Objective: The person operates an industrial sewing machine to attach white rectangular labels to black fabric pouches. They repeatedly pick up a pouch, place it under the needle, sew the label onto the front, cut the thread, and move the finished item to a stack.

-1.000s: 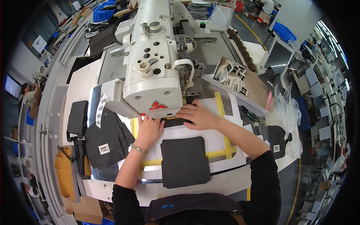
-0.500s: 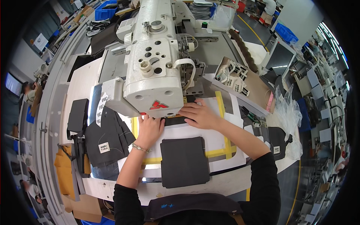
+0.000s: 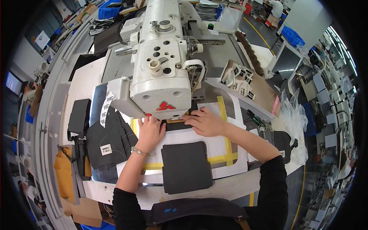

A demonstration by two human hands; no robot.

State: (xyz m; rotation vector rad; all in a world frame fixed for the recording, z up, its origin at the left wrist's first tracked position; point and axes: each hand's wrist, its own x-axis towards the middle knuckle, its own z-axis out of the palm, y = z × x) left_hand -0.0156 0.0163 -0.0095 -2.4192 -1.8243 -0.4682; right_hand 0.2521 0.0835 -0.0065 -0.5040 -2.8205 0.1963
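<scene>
Below the head of a white sewing machine (image 3: 155, 90), a dark fabric piece (image 3: 183, 125) lies on a white sheet edged with yellow tape (image 3: 222, 130). My left hand (image 3: 151, 133) rests at its left end, fingers stretched forward and the tips partly covered by the machine head. On the right side my right hand (image 3: 207, 122) lies with fingers spread, its tips at the piece's edge close to the needle area, which the head hides. A neat stack of dark grey panels (image 3: 186, 167) sits nearer to me, touched by neither hand.
To the left lie dark cut panels (image 3: 109, 140), one with a white label, and a strip of white labels (image 3: 105, 111). An open cardboard box (image 3: 251, 92) holds more labels at the right. Beside it are small hand tools (image 3: 257, 119) and clear plastic film (image 3: 293, 126).
My right hand has shifted slightly right, with its fingers more spread. My left hand stays almost in place. The view has moved a little.
</scene>
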